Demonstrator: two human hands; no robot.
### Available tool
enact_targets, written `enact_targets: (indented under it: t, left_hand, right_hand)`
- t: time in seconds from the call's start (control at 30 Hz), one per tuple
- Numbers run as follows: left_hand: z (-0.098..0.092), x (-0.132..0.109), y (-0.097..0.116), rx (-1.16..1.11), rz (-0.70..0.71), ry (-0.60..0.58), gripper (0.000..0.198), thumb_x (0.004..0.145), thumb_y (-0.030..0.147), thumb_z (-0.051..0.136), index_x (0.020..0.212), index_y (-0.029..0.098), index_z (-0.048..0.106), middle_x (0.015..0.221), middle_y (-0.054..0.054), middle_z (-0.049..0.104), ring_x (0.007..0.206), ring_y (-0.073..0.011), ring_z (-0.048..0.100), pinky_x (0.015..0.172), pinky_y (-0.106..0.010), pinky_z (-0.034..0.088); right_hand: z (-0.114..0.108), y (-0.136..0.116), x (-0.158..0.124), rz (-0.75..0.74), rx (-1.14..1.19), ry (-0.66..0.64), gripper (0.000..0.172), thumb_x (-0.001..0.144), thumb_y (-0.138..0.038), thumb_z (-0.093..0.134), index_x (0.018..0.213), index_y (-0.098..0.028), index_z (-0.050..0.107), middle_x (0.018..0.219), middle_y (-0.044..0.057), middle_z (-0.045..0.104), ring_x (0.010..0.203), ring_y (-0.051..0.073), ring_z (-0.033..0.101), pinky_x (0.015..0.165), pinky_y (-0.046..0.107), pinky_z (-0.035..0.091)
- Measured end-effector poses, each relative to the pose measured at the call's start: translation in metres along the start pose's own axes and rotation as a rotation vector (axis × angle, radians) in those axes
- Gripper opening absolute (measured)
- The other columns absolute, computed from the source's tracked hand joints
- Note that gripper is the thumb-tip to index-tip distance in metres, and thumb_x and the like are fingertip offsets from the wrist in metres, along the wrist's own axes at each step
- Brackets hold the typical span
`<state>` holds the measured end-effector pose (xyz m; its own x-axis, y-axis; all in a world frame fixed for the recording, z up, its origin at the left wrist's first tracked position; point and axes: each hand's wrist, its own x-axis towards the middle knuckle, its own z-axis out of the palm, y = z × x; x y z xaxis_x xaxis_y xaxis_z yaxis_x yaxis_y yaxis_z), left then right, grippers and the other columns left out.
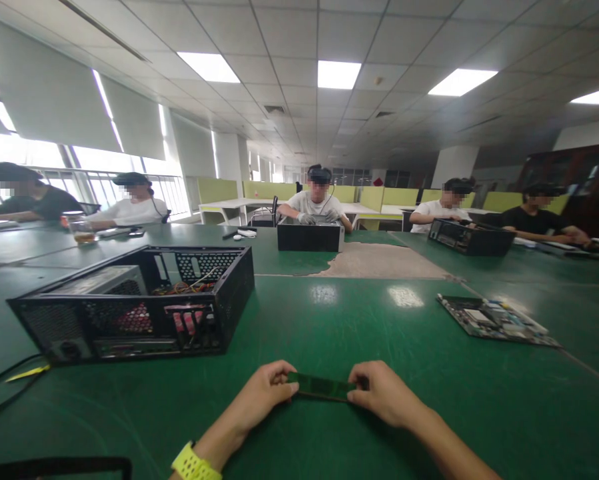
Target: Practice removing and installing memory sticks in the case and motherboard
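A slim green RAM stick (324,387) is stretched level between my two hands, just above the green tabletop. My left hand (272,389) pinches its left end between thumb and fingers. At the other end, my right hand (379,392) grips it the same way. Left of my hands stands an open black computer case (144,307) lying on its side, with a power supply and coloured wires inside. A motherboard (496,319) rests flat on the table to the right, apart from my hands.
Black cables with a yellow tag (26,373) lie at the left edge. Across the green table (299,320), several people sit at work; one has a black computer case (310,237), another an open case (472,237). A glass cup (82,230) stands far left.
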<state>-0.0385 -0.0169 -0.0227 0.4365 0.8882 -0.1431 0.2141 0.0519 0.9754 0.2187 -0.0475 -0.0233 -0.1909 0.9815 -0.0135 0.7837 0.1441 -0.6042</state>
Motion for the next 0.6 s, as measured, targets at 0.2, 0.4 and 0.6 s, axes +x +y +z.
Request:
enact_targets:
  t: [0.2,0.4,0.6]
  left_hand:
    - [0.001,0.004,-0.004,-0.001,0.019,0.005,0.033,0.066,0.038,0.068,0.083,0.012,0.056,0.059,0.006,0.049,0.058,-0.0099,0.045,0.058,-0.023,0.029]
    - [0.001,0.005,-0.003,-0.021,0.028,0.002,0.037,0.068,0.048,0.065,0.077,0.014,0.055,0.065,0.002,0.057,0.063,-0.0127,0.051,0.065,-0.026,0.035]
    - [0.002,0.003,-0.001,0.019,0.000,0.082,0.054,0.077,0.065,0.045,0.087,0.014,0.058,0.084,-0.005,0.063,0.073,-0.0162,0.057,0.064,-0.027,0.034]
  right_hand:
    - [-0.010,0.001,-0.003,-0.006,0.035,-0.109,0.012,0.069,-0.028,0.065,0.066,-0.016,0.061,0.058,-0.004,0.052,0.056,0.009,0.045,0.050,0.022,0.028]
    - [-0.033,-0.002,-0.005,-0.034,0.496,-0.225,0.030,0.080,-0.044,0.056,0.069,-0.016,0.054,0.056,-0.005,0.047,0.047,0.007,0.040,0.045,0.020,0.028]
    - [-0.026,0.013,0.001,0.135,0.595,-0.244,0.037,0.074,-0.050,0.061,0.063,-0.017,0.048,0.050,-0.007,0.044,0.039,0.004,0.035,0.038,0.018,0.022]
